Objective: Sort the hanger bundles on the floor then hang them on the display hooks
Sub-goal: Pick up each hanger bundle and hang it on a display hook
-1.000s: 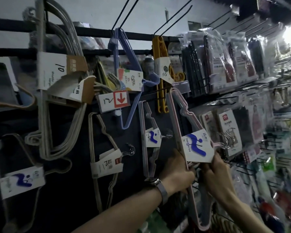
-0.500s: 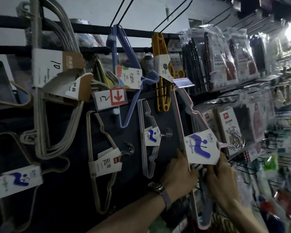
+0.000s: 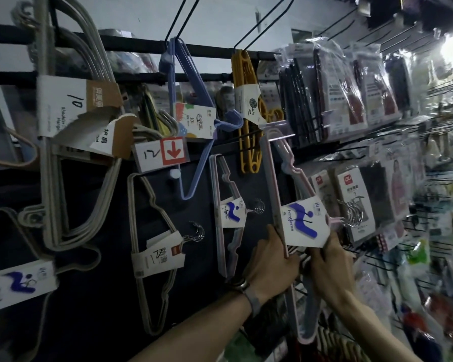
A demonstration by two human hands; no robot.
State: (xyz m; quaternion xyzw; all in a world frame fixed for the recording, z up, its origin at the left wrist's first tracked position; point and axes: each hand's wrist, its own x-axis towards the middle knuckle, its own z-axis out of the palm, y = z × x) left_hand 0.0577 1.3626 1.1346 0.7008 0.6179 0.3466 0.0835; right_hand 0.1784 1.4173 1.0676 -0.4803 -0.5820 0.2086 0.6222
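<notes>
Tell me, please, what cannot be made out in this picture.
Head view: the top of the pink hanger bundle, held by the left hand and right hand, sits behind a clear tag holder; hooked or not, unclear.
Head view: the packets at right are blurred; print unreadable.
Head view: the floor lies below the bottom edge.

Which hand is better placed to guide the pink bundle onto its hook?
Left hand, probably: it grips the pink bundle on the long bar running to its top end; right hand holds by the label.

A dark display wall [image 3: 94, 296] with black rails [image 3: 131, 47] carries grey hanger bundles [image 3: 49, 178] on the left, then a blue bundle [image 3: 194, 121], a yellow bundle [image 3: 246, 152] and a pink bundle [image 3: 229, 214] further right.
</notes>
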